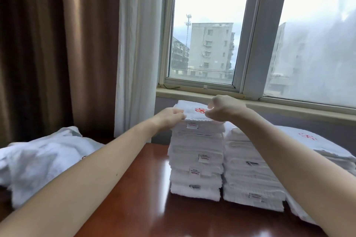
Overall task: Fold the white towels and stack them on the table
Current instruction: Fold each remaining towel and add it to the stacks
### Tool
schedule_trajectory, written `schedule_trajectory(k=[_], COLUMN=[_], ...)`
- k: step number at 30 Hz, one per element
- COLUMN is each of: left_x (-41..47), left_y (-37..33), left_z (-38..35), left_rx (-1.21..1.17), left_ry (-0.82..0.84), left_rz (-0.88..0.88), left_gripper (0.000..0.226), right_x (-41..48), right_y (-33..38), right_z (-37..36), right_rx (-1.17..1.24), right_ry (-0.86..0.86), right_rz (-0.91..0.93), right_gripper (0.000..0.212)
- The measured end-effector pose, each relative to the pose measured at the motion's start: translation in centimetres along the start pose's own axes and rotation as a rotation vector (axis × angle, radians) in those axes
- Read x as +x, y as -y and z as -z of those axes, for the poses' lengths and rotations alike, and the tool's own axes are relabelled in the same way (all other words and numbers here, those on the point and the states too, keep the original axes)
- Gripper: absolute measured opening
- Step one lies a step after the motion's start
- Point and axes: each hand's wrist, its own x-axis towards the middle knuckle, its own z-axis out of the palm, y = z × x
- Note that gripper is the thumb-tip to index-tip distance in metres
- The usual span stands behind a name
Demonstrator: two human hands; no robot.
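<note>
White folded towels rise in a tall stack (195, 159) near the back of a glossy reddish-brown wooden table (138, 198), small labels showing on several front edges. The top towel (194, 113), marked with a red emblem (200, 110), lies flat on the summit of that stack, and both of the person's hands are on it. The left hand (171, 116) reaches in from the left and pinches the towel's near left corner between its fingertips. The right hand (221, 108), its fingers curled tightly, nips the towel's right edge just beside the emblem. A second stack (248, 175) stands touching the first on its right, somewhat lower, and a third stack (316, 146), also bearing a red mark on top, sits beyond the right forearm. Loose towels (38, 158) lie crumpled in a heap at the left. Behind are a brown curtain (48, 44), a white sheer curtain (138, 44) and a window (210, 34)
</note>
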Motion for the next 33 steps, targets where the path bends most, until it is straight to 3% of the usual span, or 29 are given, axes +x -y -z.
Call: schedule_trajectory(k=[5,8,13,18,27,33], left_x=[-6.2,-10.8,-17.1,-21.2,-24.8,-24.7], left_y=[1.0,4.2,11.3,17.1,24.9,27.6], left_z=[1.0,1.6,2.7,4.2,5.1,4.8], left_rx=[0.073,0.170,0.289,0.388,0.642,0.625], left_ry=[-0.032,-0.071,-0.123,-0.168,-0.372,-0.437], left_rz=[-0.056,-0.025,0.114,0.233,0.271,0.370], left_gripper=[0.051,0.053,0.052,0.052,0.056,0.074], right_x=[-3.9,-6.8,-10.1,-11.1,-11.9,-12.5], right_y=[2.9,5.8,11.5,16.8,23.6,26.1], right_z=[-0.4,-2.5,-7.8,-12.9,-19.7,-22.8], right_rx=[0.138,0.227,0.247,0.216,0.329,0.467], right_ry=[-0.140,-0.154,-0.065,0.025,0.189,0.136], right_rz=[0.146,0.267,0.436,0.548,0.602,0.595], right_gripper=[0.035,0.032,0.029,0.040,0.051,0.065])
